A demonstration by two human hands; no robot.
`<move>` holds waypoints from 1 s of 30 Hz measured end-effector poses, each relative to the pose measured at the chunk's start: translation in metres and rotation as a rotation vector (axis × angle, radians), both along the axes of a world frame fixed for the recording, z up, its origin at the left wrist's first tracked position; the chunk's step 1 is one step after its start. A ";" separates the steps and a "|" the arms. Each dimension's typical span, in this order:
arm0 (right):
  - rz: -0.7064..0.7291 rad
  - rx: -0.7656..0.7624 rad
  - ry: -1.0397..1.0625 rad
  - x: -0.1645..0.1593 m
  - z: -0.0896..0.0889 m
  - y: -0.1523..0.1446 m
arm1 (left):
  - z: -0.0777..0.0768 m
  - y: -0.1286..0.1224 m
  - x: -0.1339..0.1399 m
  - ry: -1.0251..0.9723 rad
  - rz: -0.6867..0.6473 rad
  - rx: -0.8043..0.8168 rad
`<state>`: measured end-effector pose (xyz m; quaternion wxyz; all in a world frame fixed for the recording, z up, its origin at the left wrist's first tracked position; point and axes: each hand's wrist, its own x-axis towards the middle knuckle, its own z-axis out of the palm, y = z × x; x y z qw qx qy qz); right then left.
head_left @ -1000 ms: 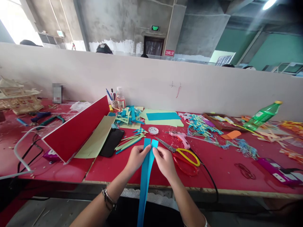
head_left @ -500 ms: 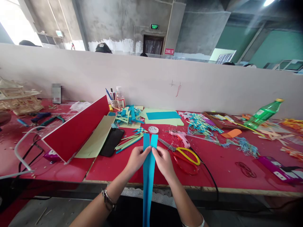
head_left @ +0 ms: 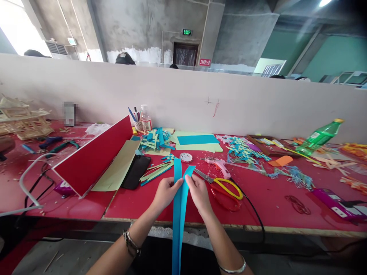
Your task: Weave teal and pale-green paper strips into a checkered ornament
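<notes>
My left hand point(head_left: 166, 193) is closed on a long blue paper strip point(head_left: 177, 217), its thumb pressed on the strip's face. A second blue paper strip point(head_left: 183, 204) is pinched in my right hand point(head_left: 198, 192). The two strips lie side by side, spread apart at the top and close together lower down, and run over the table edge toward my lap. I cannot tell whether they are joined. Scissors point(head_left: 226, 186) with one yellow and one red handle lie beside my right hand. Thin green and blue strips point(head_left: 157, 172) are left of the upper ends.
On the red table point(head_left: 137, 208) are a black phone point(head_left: 136, 172), a pink glue gun point(head_left: 219, 165) with a cord, a pile of cut paper strips point(head_left: 157, 138), woven paper pieces point(head_left: 243, 149) and a leaning green bottle point(head_left: 321, 137). A red board point(head_left: 94, 152) stands at left.
The upper end of the right strip has swung to the right, away from the left one, and my right fingers have opened out somewhat around it. My left hand has barely moved.
</notes>
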<state>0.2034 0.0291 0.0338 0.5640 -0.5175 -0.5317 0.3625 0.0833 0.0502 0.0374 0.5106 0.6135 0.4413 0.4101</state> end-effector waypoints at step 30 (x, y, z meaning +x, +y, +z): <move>-0.061 0.036 -0.018 -0.020 -0.009 0.005 | -0.009 0.009 -0.005 -0.090 0.184 -0.037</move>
